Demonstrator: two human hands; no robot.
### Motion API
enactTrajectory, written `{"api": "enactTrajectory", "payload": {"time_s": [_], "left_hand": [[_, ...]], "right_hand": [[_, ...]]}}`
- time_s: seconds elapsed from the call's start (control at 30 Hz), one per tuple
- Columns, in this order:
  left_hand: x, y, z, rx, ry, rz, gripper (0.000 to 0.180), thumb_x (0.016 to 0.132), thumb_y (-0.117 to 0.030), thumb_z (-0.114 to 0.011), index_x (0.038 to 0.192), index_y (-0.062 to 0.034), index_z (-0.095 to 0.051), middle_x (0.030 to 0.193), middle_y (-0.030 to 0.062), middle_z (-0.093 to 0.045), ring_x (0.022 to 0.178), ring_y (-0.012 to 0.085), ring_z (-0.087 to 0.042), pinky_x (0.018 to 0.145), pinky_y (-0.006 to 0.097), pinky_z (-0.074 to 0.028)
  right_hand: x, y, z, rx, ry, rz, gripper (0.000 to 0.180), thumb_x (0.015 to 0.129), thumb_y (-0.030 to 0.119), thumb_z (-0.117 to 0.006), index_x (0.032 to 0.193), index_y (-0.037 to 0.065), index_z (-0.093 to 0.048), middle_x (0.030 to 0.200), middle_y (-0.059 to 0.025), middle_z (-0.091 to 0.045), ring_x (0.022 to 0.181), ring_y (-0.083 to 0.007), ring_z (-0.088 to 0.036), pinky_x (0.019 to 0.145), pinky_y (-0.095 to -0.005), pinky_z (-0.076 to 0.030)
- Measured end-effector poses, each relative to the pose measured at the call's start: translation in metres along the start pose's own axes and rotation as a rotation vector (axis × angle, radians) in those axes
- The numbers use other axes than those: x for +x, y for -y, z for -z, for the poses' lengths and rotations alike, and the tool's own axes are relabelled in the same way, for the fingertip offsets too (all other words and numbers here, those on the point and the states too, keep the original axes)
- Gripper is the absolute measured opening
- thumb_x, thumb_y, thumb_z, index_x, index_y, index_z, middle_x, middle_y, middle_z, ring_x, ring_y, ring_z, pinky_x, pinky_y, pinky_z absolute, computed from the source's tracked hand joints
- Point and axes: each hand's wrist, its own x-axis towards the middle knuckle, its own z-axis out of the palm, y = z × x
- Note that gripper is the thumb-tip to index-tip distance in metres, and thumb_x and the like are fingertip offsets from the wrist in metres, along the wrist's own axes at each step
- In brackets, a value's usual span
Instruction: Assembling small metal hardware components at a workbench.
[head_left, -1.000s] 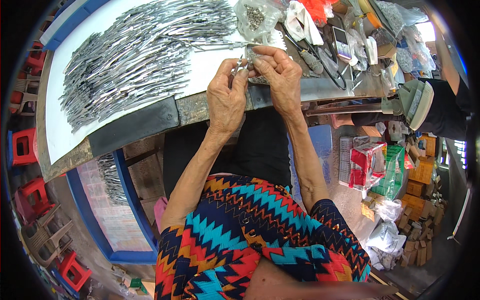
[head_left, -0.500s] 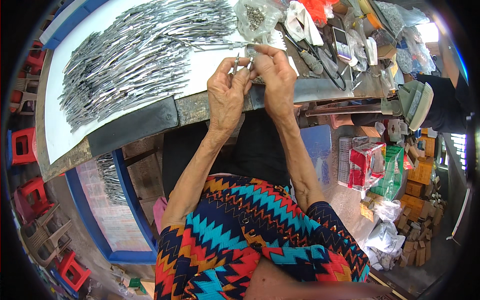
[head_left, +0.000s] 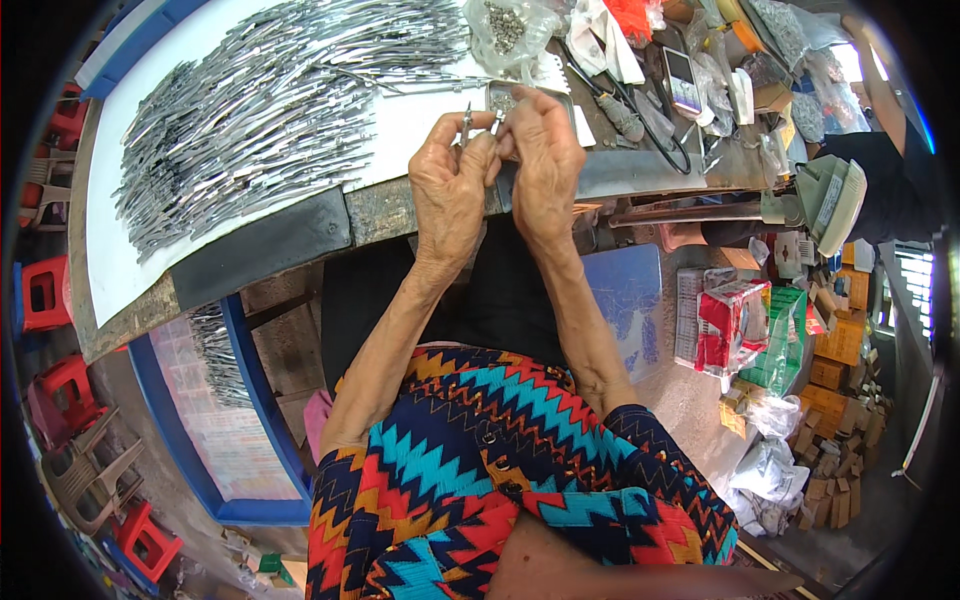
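Note:
My left hand (head_left: 450,190) pinches a thin, shiny metal piece (head_left: 466,124) that sticks up above its fingers. My right hand (head_left: 542,160) is pressed against the left, fingertips at the same metal piece, over the near edge of the workbench (head_left: 400,205). Just behind the fingers sits a small metal tray (head_left: 500,97) of tiny parts. A large heap of long thin metal pieces (head_left: 270,100) is spread on a white sheet to the left of the hands.
A clear bag of small metal bits (head_left: 505,25), pliers (head_left: 615,105), a phone (head_left: 683,85) and plastic bags crowd the bench's right end. Red stools (head_left: 45,295) stand at the left, packaged goods (head_left: 735,325) and boxes at the right. Another person's dark sleeve (head_left: 880,190) is at the far right.
Both hands have stayed together at the bench edge, shifting slightly; the fingers have worked around the metal piece, which now stands upright above the left hand.

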Motion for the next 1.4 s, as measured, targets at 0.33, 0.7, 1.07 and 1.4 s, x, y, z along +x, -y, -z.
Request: {"api": "enactTrajectory", "payload": {"time_s": [0.33, 0.7, 1.07, 1.4], "left_hand": [[-0.002, 0.005, -0.004, 0.057, 0.003, -0.062, 0.017, 0.087, -0.01, -0.051, 0.099, 0.0022, -0.054, 0.06, -0.0037, -0.045, 0.052, 0.0018, -0.038, 0.045, 0.016, -0.026], [-0.008, 0.012, 0.0, 0.113, 0.036, 0.005, 0.016, 0.088, -0.01, -0.05, 0.1, 0.0001, -0.054, 0.064, -0.0039, -0.047, 0.056, 0.0008, -0.039, 0.046, 0.016, -0.029], [-0.014, 0.022, -0.012, 0.291, 0.005, -0.026, 0.014, 0.089, -0.005, -0.047, 0.1, 0.0013, -0.054, 0.073, -0.0013, -0.052, 0.063, 0.0011, -0.043, 0.052, 0.017, -0.036], [-0.013, 0.022, -0.014, 0.313, -0.024, -0.088, 0.014, 0.089, -0.003, -0.044, 0.098, 0.0018, -0.053, 0.073, -0.0006, -0.051, 0.066, 0.0024, -0.044, 0.054, 0.018, -0.038]], "right_hand": [[0.006, -0.011, 0.006, -0.213, -0.087, 0.094, 0.021, 0.091, 0.016, -0.047, 0.097, -0.004, -0.049, 0.065, -0.0012, -0.05, 0.055, -0.0043, -0.041, 0.047, -0.019, -0.034], [-0.005, -0.003, 0.016, -0.308, -0.013, 0.169, 0.025, 0.082, 0.0, -0.051, 0.106, -0.004, -0.046, 0.078, -0.005, -0.054, 0.066, -0.0064, -0.049, 0.055, -0.0189, -0.04], [-0.006, 0.005, 0.011, -0.279, -0.093, 0.12, 0.019, 0.084, -0.001, -0.045, 0.103, -0.005, -0.044, 0.07, -0.0068, -0.056, 0.06, -0.0079, -0.054, 0.05, -0.0206, -0.042], [0.002, 0.002, 0.008, -0.335, -0.147, 0.041, 0.014, 0.083, 0.003, -0.051, 0.093, -0.006, -0.057, 0.068, -0.0012, -0.054, 0.059, -0.0038, -0.046, 0.049, -0.0185, -0.037]]}}
